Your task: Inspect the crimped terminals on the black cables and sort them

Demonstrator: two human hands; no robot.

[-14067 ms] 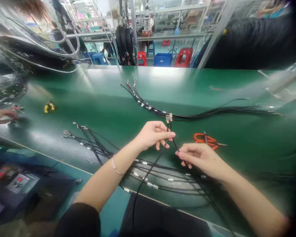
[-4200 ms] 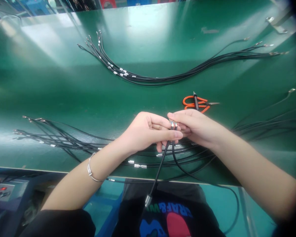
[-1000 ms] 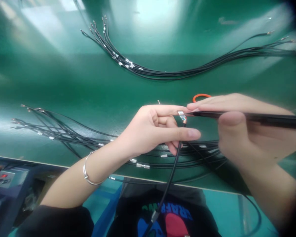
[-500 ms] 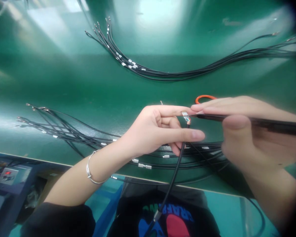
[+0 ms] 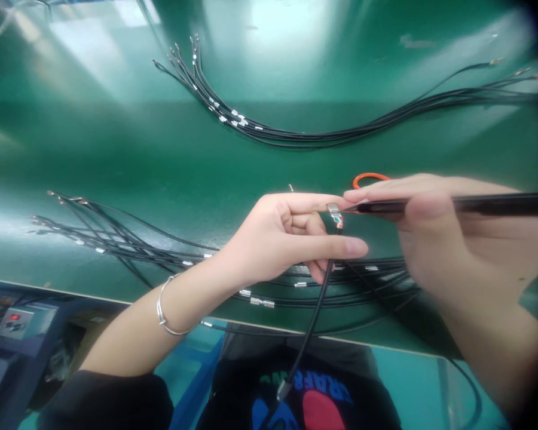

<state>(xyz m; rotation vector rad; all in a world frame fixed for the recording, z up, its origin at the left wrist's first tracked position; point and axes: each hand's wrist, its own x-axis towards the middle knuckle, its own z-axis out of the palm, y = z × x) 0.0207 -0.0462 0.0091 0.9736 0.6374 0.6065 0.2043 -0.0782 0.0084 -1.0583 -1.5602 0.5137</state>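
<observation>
My left hand (image 5: 287, 233) is closed, pinching a black cable (image 5: 316, 313) close to its end. At that end sits a small metal connector (image 5: 333, 210) with thin coloured wires and copper-coloured braid exposed below it, next to my index fingertip. A loose metal sleeve (image 5: 284, 389) is threaded lower on the same cable, over my lap. My right hand (image 5: 457, 239) grips a slim black tool (image 5: 466, 205) with a narrow pointed tip. Its tip touches or nearly touches the connector's right side; I cannot tell which. My right fingertips rest against the left index finger.
Black cables (image 5: 296, 136) with metal sleeves lie in a bundle across the far green table (image 5: 116, 155). More cables (image 5: 147, 254) lie under and left of my hands. An orange ring (image 5: 370, 179) shows behind my right hand. A box with a red light (image 5: 15, 319) stands lower left.
The black tool's rear part has swung upward, so it lies more level, with its tip still by the connector. Both hands and the cable otherwise hold nearly the same place.
</observation>
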